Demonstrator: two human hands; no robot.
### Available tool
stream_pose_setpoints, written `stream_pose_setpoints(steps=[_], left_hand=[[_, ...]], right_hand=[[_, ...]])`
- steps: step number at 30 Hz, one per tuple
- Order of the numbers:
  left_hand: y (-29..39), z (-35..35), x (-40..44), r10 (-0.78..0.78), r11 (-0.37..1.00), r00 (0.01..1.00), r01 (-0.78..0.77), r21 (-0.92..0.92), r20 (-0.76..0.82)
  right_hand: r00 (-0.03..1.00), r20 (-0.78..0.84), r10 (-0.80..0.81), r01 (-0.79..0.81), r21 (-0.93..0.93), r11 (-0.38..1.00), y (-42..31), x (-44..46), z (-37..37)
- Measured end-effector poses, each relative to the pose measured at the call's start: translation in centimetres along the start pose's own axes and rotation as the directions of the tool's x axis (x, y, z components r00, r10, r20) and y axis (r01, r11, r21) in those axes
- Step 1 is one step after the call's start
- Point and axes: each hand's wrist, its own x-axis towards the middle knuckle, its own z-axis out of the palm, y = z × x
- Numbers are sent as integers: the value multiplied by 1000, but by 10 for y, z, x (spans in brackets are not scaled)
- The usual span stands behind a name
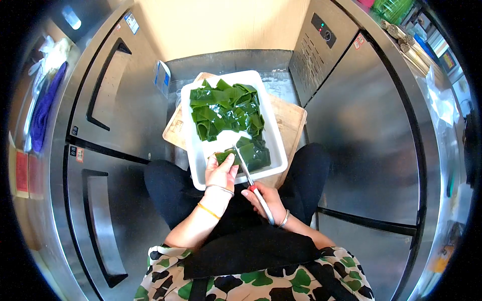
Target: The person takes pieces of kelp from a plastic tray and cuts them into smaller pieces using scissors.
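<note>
A white tray [275, 131] holds a heap of cut dark green leafy pieces [228, 108], with more flat pieces [257, 153] in its near right corner. Over the tray's near side, my left hand [222, 170] pinches a small green piece [225, 158]. My right hand [265, 200] is closed round the handles of long scissors [245, 168], which have a red and light grey grip. The blades point away from me, and their tips are beside the piece in my left hand. Part of the handles is hidden by my right palm.
Under the tray lies a wooden board [291, 116]. Steel cabinets stand close on the left [118, 75] and right [361, 125]. My knees flank the tray. A purple cloth [46, 110] hangs at far left; bundled sticks [411, 47] lie at upper right.
</note>
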Motion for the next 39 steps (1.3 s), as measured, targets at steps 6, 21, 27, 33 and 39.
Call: stream_pose_setpoints(steps=[6, 21, 27, 33, 39], left_hand=[[15, 9, -6, -38, 985, 999, 33, 170, 22], [-7, 25, 123, -60, -282, 581, -790, 544, 812], [9, 83, 123, -51, -475, 478, -784, 400, 877], [25, 88, 147, 368, 163, 691, -707, 688, 622], [85, 122, 119, 370, 766, 810, -543, 344, 455]], right_hand=[[999, -27, -25, 24, -31, 999, 13, -3, -5], [979, -167, 117, -94, 139, 986, 33, -24, -45], [973, -211, 97, -76, 102, 992, 34, -20, -51], [975, -220, -20, 41, 92, 995, 41, -21, -51], [979, -195, -61, 68, 26, 997, 38, -22, -46]])
